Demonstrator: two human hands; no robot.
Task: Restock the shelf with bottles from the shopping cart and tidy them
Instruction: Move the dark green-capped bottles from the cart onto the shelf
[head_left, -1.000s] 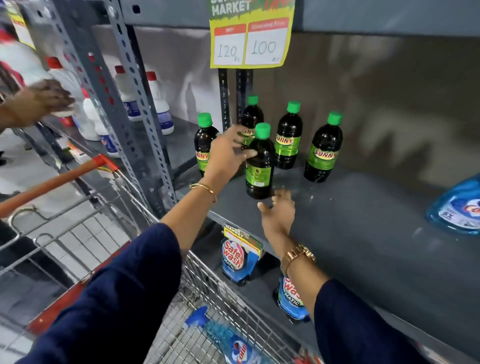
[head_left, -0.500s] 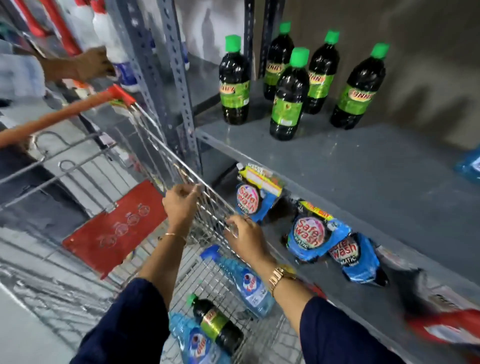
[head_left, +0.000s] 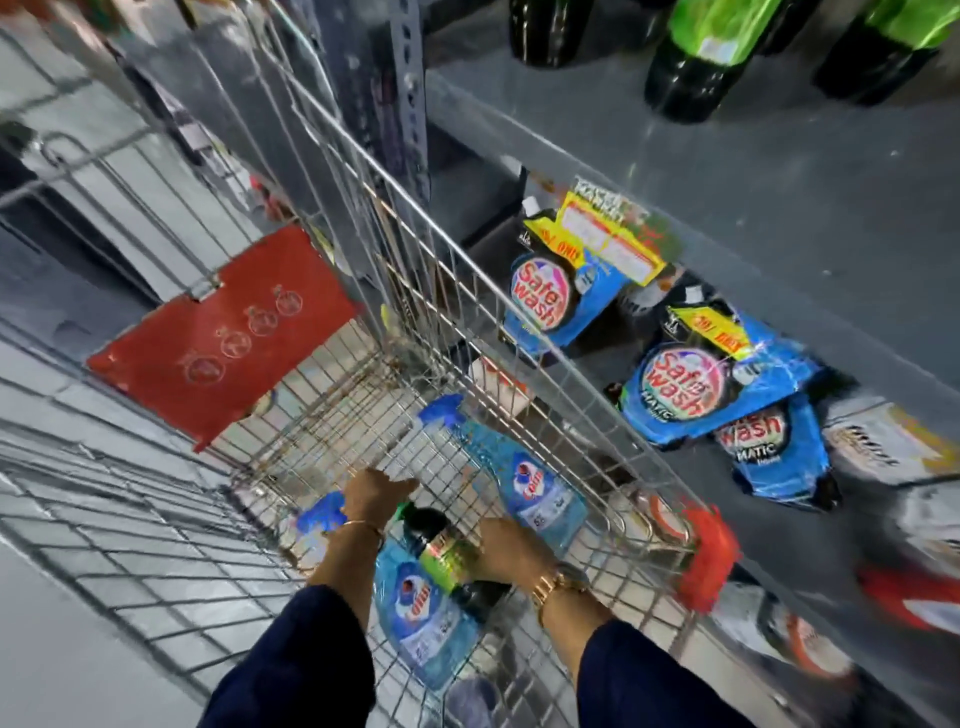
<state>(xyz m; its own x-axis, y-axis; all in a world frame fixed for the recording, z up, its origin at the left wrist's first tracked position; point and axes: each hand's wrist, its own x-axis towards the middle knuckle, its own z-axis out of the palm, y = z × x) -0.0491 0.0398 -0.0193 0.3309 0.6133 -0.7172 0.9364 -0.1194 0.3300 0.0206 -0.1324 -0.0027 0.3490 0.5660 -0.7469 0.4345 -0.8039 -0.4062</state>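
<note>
A grey metal shelving unit (head_left: 779, 171) fills the right side and far edge of the view, its upper board running from far left to near right. Left of it and close against it stands a silver wire shopping cart (head_left: 395, 218), seen from above, with a red plastic fold-down flap (head_left: 223, 338) at its far end and a red corner bumper (head_left: 706, 561) on its near right rim. On the lower shelf, right of the cart, lie three blue "Safe wash" detergent pouches (head_left: 691, 384) with yellow tags, overlapping one another. At the far edge of the upper shelf stand dark bottles with green labels (head_left: 696, 67), only their lower halves in view. Inside the cart, a pale blue spray bottle with a blue nozzle (head_left: 524, 478) lies along the right wall, and a second pale blue bottle with a blue cap (head_left: 421, 603) lies nearer, pointing far left. Across that second one lies a dark bottle with a green label and green cap (head_left: 447, 556) (the same kind as those on the upper shelf). Both arms, in dark navy sleeves, reach down into the basket. The right hand (head_left: 509, 551), with a gold watch at the wrist, is curled over the dark bottle's body, gripping it. The left hand (head_left: 374, 493), with a thin gold bangle, hovers just beyond the bottle's cap, fingers loosely spread and holding nothing.
</note>
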